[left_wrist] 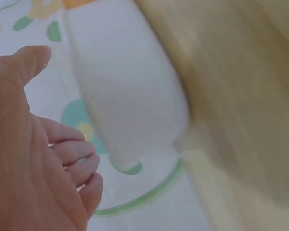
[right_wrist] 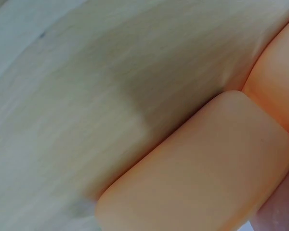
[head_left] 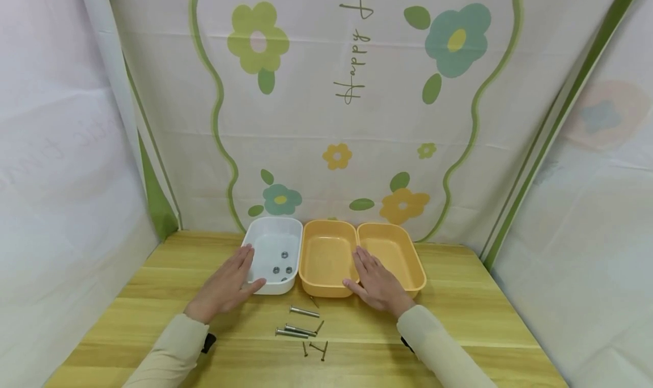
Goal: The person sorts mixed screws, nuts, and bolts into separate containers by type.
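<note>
My left hand (head_left: pixel 224 285) is at the left side of a white plastic box (head_left: pixel 274 289), fingers extended and thumb near its front rim. The left wrist view shows that palm (left_wrist: pixel 33 159) with nothing in it. Several hex nuts (head_left: pixel 276 269) lie inside the white box. Over the adjoining rims of the middle yellow box (head_left: pixel 329 291) and the right yellow box (head_left: pixel 420 280) is my right hand (head_left: pixel 381 286), fingers straight and holding nothing. Whether either hand touches a box is hard to tell. Only a sliver of the right hand (right_wrist: pixel 280 204) shows in the right wrist view.
In front of the boxes, three long bolts (head_left: pixel 304 311) and several thin screws (head_left: pixel 324 351) lie on the wood-grain table (head_left: pixel 245 359). A flower-printed cloth (head_left: pixel 336 116) hangs close behind the boxes, with more cloth at both sides.
</note>
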Tool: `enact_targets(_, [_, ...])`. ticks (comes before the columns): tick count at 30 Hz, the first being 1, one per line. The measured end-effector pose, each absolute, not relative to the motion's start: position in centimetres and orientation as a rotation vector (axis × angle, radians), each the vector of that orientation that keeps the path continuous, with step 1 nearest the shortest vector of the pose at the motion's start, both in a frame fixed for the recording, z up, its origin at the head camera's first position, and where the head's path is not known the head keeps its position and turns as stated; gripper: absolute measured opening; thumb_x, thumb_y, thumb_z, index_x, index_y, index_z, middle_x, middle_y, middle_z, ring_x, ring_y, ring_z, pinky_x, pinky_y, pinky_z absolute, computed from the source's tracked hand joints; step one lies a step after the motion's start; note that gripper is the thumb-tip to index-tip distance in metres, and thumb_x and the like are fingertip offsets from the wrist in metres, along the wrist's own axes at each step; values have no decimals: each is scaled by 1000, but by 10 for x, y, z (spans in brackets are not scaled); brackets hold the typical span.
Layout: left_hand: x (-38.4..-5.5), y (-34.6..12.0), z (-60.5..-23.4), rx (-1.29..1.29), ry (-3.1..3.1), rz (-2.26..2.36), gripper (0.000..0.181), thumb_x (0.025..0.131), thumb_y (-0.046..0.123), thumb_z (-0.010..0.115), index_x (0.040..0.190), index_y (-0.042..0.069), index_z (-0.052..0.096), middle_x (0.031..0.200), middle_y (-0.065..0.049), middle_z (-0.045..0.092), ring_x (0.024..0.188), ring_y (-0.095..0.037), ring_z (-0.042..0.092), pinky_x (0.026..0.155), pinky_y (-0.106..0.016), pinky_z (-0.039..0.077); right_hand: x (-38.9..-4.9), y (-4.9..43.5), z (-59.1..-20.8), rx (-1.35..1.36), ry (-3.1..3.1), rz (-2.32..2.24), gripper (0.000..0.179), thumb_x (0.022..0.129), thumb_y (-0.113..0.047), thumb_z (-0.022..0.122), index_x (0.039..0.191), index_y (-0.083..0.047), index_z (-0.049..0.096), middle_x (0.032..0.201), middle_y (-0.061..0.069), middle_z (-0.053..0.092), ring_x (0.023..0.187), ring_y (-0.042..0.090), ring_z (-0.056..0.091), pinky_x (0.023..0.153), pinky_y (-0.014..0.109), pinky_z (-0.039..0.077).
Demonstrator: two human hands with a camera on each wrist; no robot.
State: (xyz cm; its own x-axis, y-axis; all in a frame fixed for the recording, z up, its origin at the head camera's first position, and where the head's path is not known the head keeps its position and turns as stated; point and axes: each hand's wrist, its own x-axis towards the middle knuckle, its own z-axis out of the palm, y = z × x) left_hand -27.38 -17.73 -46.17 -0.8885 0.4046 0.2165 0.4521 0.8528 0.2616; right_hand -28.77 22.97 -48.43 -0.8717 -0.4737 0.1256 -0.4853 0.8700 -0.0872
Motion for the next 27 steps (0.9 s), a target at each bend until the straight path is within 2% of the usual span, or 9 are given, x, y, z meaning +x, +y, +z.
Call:
enact_targets(5, [-266, -170, -449, -797, -2751, -362, 78, 102, 41, 68, 159, -5, 40, 165, -25, 42, 149, -43, 48, 118, -57, 46, -288, 229, -484, 756, -2945, 188, 86, 111, -59, 36, 166, 4, 17, 175, 24, 17, 165, 37, 18, 132, 53, 25])
enact_targets(12, [-257, -149, -431, -1032, -2549, -316, 61, 92, 25, 82, 144, 0, 62, 142, -16, 67, 125, -32, 69, 99, -46, 61, -286, 229, -482, 747, -2953, 198, 86, 111, -59, 37, 166, 4, 16, 176, 23, 15, 165, 36, 16, 133, 53, 24])
enact_targets(20, [-253, -119, -427, -1288, -2484, -308, 39, 90, 13, 83, 127, 8, 74, 123, -7, 77, 111, -23, 75, 91, -36, 64, -287, 229, -484, 744, -2949, 187, 87, 111, -59, 36, 166, 4, 17, 176, 22, 14, 165, 37, 17, 133, 52, 24])
enact_targets(27, [-259, -99, -439, -1414, -2486, -296, 29, 90, 10, 83, 119, 10, 78, 115, -3, 80, 103, -17, 76, 86, -31, 63, -287, 229, -484, 748, -2943, 168, 87, 111, -60, 35, 166, 5, 16, 176, 24, 16, 164, 37, 19, 132, 52, 25])
